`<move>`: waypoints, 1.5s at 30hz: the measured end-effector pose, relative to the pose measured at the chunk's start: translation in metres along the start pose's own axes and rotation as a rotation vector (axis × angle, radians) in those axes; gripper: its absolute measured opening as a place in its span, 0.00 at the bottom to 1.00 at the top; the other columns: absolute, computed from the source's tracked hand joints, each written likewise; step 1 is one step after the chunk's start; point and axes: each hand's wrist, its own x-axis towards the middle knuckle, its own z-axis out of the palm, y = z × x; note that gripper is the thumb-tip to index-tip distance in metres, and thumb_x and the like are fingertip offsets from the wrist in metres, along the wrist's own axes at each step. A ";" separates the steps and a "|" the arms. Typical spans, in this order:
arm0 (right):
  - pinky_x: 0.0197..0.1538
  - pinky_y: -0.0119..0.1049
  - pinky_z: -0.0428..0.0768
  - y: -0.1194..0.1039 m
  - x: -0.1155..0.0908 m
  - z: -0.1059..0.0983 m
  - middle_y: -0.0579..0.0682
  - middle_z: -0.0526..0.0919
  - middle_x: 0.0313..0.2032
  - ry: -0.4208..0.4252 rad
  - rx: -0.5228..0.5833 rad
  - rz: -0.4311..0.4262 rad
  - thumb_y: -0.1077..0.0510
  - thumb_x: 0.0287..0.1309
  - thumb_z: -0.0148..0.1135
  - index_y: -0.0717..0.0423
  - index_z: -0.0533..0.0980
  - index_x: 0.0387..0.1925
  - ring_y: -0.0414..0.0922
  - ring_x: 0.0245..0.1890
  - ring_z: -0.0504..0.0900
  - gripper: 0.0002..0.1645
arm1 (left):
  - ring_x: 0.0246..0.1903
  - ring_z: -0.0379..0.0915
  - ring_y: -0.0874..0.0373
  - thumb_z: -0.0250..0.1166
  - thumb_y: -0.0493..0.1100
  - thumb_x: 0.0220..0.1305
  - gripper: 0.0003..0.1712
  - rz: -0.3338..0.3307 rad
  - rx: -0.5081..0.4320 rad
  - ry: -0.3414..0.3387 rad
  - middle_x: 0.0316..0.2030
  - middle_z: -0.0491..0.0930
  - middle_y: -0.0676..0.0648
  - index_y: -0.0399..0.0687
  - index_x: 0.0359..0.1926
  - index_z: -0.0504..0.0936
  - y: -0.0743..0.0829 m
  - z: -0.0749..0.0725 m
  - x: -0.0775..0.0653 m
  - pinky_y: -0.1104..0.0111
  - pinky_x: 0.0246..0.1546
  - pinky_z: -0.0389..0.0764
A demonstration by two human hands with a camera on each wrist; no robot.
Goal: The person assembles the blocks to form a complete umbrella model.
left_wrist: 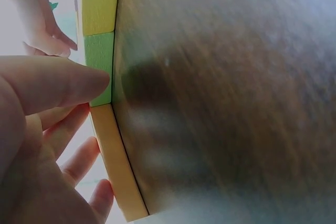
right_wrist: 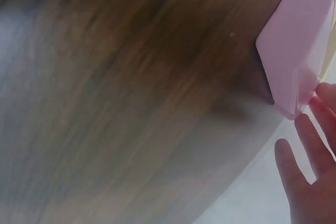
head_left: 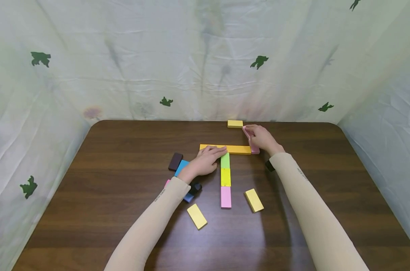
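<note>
The angular pink piece lies on the bench directly under the fingers of the right hand. Those fingers are curled over its far end and grip it there; the exact placing of the thumb is not clear. The near end, left of and below the fingers, meets the end of the orange bar. Because the hand covers the middle, it cannot be told whether the piece is one body or two.

The fingers of the left hand are extended and relaxed, clasping nothing. They rest along the orange bar, with the thumb just beside the green block. From that block, a yellow block and a pink block run in line toward the person. A pale-yellow block stands just beyond the right fingertips.

Handling, as judged: the angular pink piece appears rigid, light and robust, unlikely to bend or break. Its surface looks smooth, so a dry fingertip may slip, and a light sideways knock could turn it and open the joint with the bar. The sound hold is across the two opposite long sides, near mid-length, with little pressure.
</note>
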 end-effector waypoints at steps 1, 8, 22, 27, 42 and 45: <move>0.67 0.52 0.57 0.000 0.001 0.000 0.61 0.66 0.65 0.001 -0.003 -0.008 0.70 0.55 0.45 0.65 0.66 0.65 0.57 0.66 0.61 0.33 | 0.69 0.48 0.46 0.51 0.35 0.69 0.33 -0.003 0.003 -0.004 0.72 0.55 0.52 0.53 0.73 0.57 0.000 0.000 0.000 0.50 0.65 0.49; 0.69 0.48 0.53 -0.002 0.012 0.001 0.60 0.61 0.68 -0.043 -0.076 -0.062 0.71 0.59 0.38 0.65 0.63 0.67 0.55 0.69 0.57 0.32 | 0.68 0.49 0.45 0.52 0.35 0.69 0.33 0.004 -0.008 0.002 0.71 0.56 0.51 0.51 0.73 0.59 0.000 0.001 0.000 0.50 0.65 0.49; 0.67 0.55 0.52 -0.008 0.018 0.001 0.60 0.60 0.69 -0.078 -0.184 -0.058 0.65 0.65 0.40 0.61 0.63 0.68 0.57 0.69 0.54 0.29 | 0.69 0.48 0.46 0.52 0.34 0.68 0.34 0.016 -0.001 0.014 0.71 0.55 0.51 0.53 0.73 0.59 -0.002 0.001 0.001 0.49 0.65 0.49; 0.67 0.58 0.50 -0.010 0.018 0.001 0.60 0.58 0.70 -0.117 -0.165 -0.025 0.69 0.62 0.41 0.60 0.61 0.70 0.58 0.70 0.51 0.33 | 0.69 0.48 0.46 0.52 0.34 0.68 0.34 0.016 -0.005 0.009 0.71 0.55 0.51 0.53 0.73 0.58 -0.002 0.000 0.001 0.49 0.65 0.49; 0.68 0.50 0.53 0.001 0.011 -0.003 0.61 0.64 0.67 -0.009 -0.004 -0.047 0.70 0.63 0.37 0.65 0.63 0.67 0.56 0.68 0.57 0.30 | 0.69 0.48 0.47 0.52 0.35 0.68 0.34 0.008 -0.006 0.009 0.72 0.55 0.51 0.53 0.73 0.58 -0.002 0.001 0.002 0.49 0.65 0.48; 0.67 0.51 0.56 0.005 0.007 -0.004 0.61 0.65 0.66 0.009 0.032 -0.019 0.70 0.63 0.39 0.64 0.65 0.67 0.56 0.66 0.61 0.29 | 0.69 0.47 0.47 0.51 0.35 0.69 0.33 0.000 -0.007 0.001 0.72 0.55 0.52 0.53 0.73 0.57 -0.002 0.002 0.001 0.49 0.66 0.48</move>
